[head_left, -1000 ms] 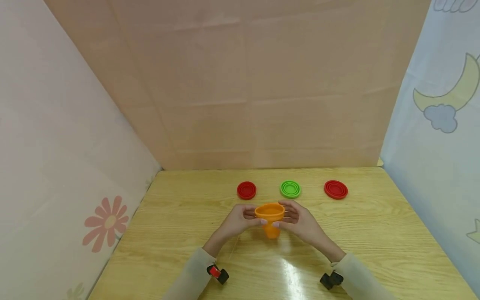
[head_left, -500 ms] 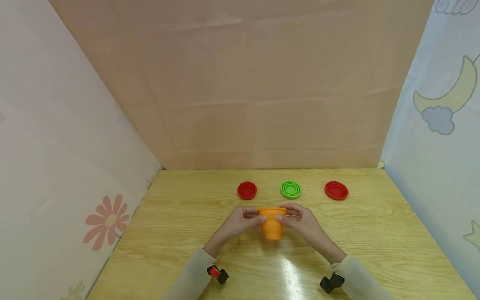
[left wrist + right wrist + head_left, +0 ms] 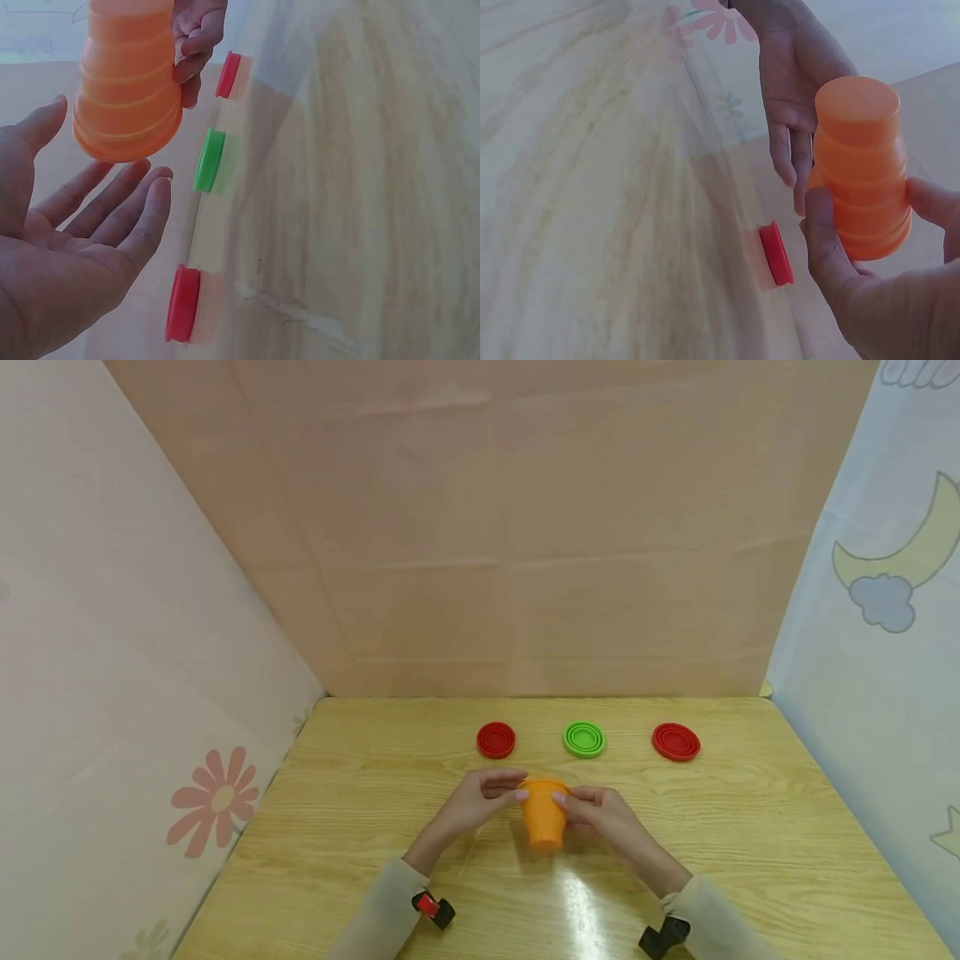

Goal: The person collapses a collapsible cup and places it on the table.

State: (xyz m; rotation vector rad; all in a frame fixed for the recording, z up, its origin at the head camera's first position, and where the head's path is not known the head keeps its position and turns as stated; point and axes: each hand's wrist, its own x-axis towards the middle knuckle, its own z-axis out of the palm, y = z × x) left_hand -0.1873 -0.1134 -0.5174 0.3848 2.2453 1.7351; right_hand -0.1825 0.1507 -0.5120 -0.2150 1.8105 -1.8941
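An orange collapsible cup (image 3: 543, 817) is pulled out to its stepped, tapering length and held above the table. My right hand (image 3: 613, 825) pinches it between thumb and fingers; the right wrist view shows the cup (image 3: 862, 161) in that grasp. On the cup's other side is my left hand (image 3: 468, 806), its thumb tip close to the rim. The left wrist view has this hand (image 3: 90, 247) with fingers extended and spread just beside the wide end of the cup (image 3: 127, 90), not curled round it. The cup's inside is hidden now.
Beyond the hands, three flattened collapsible cups lie in a row on the wooden table (image 3: 360, 827): a red one (image 3: 496, 740), a green one (image 3: 583, 739) and another red one (image 3: 676, 742). Fabric screens stand at the back and sides.
The cup has turned so its opening no longer shows, and it looks longer, its base lower. My left fingers have loosened from it, and my right hand has shifted slightly down.
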